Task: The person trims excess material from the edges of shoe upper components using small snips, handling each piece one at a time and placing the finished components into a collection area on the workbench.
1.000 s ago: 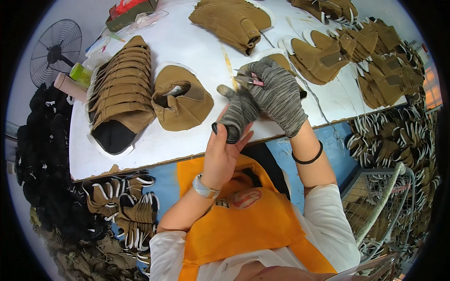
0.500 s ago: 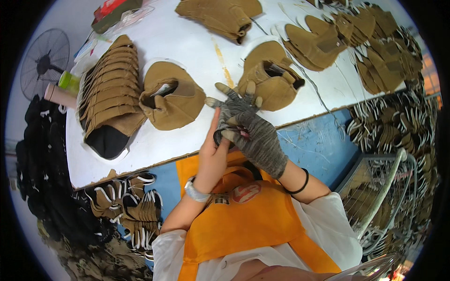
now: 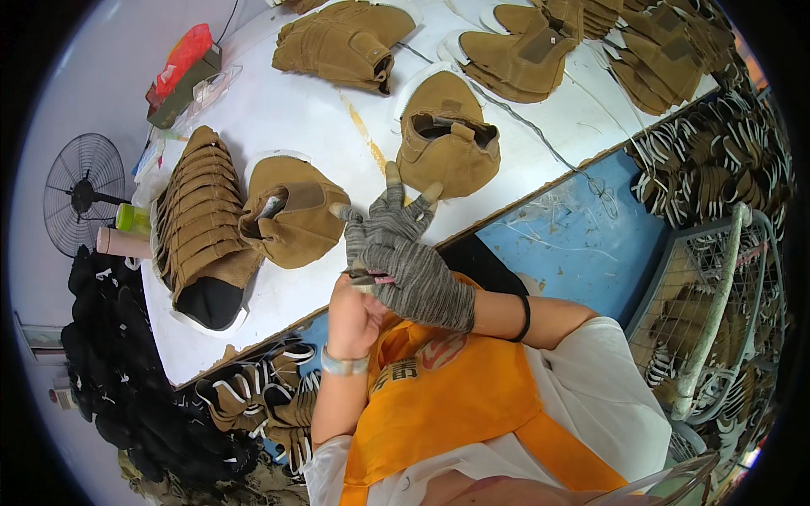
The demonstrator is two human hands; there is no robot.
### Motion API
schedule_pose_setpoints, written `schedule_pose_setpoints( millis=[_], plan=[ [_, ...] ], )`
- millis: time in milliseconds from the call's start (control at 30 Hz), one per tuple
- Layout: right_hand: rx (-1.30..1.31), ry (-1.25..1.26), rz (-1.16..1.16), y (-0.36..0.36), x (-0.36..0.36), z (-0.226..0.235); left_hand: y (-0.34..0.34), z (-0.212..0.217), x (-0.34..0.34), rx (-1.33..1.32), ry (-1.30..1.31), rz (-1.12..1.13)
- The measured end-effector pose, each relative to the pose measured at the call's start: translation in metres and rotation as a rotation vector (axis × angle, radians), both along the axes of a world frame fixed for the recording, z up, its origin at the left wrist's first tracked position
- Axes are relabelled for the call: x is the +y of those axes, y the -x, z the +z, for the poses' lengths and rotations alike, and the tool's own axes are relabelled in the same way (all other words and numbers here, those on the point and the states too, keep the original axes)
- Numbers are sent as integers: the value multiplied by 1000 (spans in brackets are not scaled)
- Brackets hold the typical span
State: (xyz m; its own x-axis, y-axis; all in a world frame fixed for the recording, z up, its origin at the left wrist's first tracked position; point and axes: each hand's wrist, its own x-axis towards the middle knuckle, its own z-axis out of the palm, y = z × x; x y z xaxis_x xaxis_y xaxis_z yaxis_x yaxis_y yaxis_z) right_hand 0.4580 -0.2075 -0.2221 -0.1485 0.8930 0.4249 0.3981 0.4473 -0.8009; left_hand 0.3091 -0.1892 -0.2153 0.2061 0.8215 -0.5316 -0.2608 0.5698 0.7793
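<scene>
Possibly, the pink snips gripped in my right hand could nick my splayed left hand, since both overlap.

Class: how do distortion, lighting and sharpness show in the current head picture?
Head view: black corners frame a round fisheye field; the bright white tabletop shows soft shadows; the piled black fabric items at left lose detail; the streaked grey knit glove on the right hand looks fairly sharp.

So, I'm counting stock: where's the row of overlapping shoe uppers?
In the head view, the overlapping shoe uppers lie at left on the white table, between the pink tumbler and a single upper.
</scene>
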Motion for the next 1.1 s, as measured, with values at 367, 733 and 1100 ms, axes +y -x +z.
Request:
schedule_pose_setpoints(
  millis=[367,733,1100],
  plan=[
    [163,-37,93,-11,5,17,-68,33,43,-500,-458,-136],
    [224,29,94,-13,26,40,-89,73,107,-627,-433,-291],
    [301,-45,124,-21,38,58,-68,86,79,-778,-572,-216]
  ],
)
